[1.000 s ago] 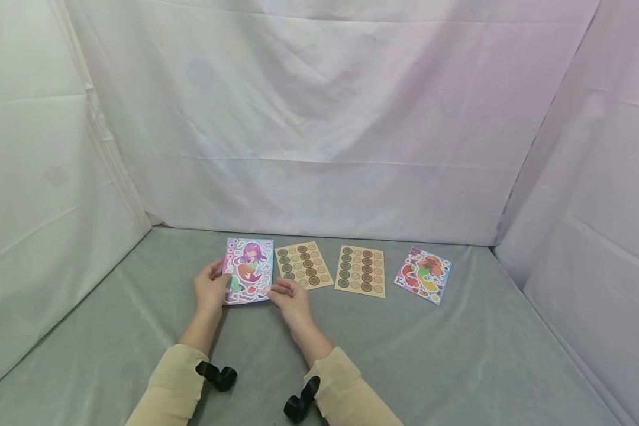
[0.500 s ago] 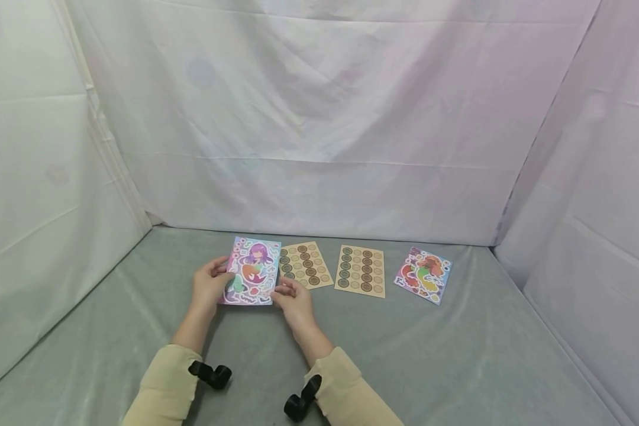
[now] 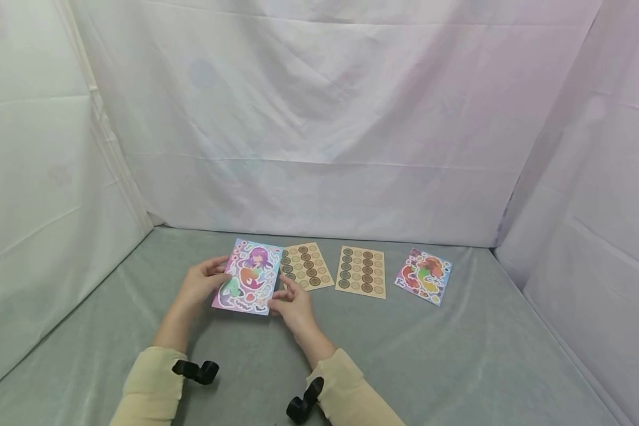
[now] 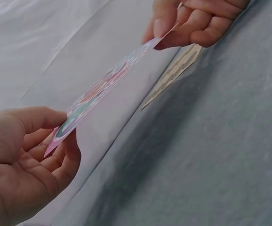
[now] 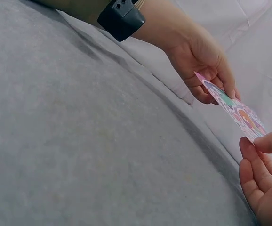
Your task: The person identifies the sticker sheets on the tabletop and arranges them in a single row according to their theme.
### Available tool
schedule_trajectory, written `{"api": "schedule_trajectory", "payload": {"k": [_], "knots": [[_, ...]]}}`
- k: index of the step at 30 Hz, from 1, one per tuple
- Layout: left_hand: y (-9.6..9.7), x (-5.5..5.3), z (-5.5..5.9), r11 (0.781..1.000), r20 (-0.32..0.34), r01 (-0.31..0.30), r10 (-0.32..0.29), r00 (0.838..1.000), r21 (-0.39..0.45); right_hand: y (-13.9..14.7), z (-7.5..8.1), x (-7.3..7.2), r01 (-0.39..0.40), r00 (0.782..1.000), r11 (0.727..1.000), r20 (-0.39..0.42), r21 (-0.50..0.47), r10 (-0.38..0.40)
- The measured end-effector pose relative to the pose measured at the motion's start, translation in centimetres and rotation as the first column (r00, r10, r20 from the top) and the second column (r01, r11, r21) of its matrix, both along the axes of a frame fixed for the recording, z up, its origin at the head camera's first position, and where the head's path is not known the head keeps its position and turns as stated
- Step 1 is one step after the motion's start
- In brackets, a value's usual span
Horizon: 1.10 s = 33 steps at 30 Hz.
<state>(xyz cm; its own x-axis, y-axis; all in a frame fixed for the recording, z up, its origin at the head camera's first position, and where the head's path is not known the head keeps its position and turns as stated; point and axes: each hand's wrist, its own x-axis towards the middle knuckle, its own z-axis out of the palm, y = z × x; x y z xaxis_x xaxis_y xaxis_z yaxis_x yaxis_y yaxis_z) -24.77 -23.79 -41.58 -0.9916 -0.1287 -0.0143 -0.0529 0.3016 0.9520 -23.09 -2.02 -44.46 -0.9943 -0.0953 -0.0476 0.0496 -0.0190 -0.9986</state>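
Observation:
A purple-haired mermaid sticker sheet [image 3: 250, 275] is held between both hands, raised off the grey cloth. My left hand [image 3: 202, 285] pinches its left edge, thumb on the printed face and fingers beneath, as the left wrist view shows on the sheet [image 4: 93, 99]. My right hand [image 3: 294, 305] pinches the lower right corner between thumb and fingertips; the right wrist view shows this right hand [image 5: 268, 176] gripping the sheet's near corner. Just behind the right hand lies a tan sheet of round stickers [image 3: 307, 266], its left edge partly covered by the mermaid sheet.
A second tan sheet of round stickers [image 3: 360, 272] lies to the right. Farther right is a red-haired mermaid sticker sheet [image 3: 423, 276], turned at an angle. White curtains [image 3: 319, 130] rise behind and at both sides of the grey cloth-covered table [image 3: 458, 367].
The mermaid sheet has shifted slightly right, then tilted clockwise, with its lower end coming nearer. My left hand has moved a little left; the right hand has hardly moved.

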Motion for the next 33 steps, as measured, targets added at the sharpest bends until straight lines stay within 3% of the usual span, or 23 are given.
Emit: {"api": "schedule_trajectory", "payload": {"k": [5, 13, 20, 33], "knots": [[-1.4, 0.7, 0.6, 0.991, -0.036, 0.127, -0.128, 0.991, -0.033, 0.1, 0.2, 0.3, -0.045, 0.999, 0.999, 0.017, 0.004, 0.045], [-3.7, 1.6, 1.3, 0.967, -0.032, 0.253, -0.253, 0.967, -0.017, -0.2, 0.1, 1.0, -0.128, 0.992, 0.991, -0.015, -0.027, 0.127], [-4.3, 1.9, 1.3, 0.959, -0.002, 0.281, -0.282, 0.96, -0.034, -0.6, 0.0, 1.4, -0.168, 0.986, 0.985, -0.017, -0.041, 0.167], [-5.5, 2.7, -0.4, 0.939, 0.063, 0.343, -0.345, 0.937, 0.034, -0.6, 0.1, 2.8, -0.282, 0.959, 0.959, 0.018, -0.035, 0.283]]}}
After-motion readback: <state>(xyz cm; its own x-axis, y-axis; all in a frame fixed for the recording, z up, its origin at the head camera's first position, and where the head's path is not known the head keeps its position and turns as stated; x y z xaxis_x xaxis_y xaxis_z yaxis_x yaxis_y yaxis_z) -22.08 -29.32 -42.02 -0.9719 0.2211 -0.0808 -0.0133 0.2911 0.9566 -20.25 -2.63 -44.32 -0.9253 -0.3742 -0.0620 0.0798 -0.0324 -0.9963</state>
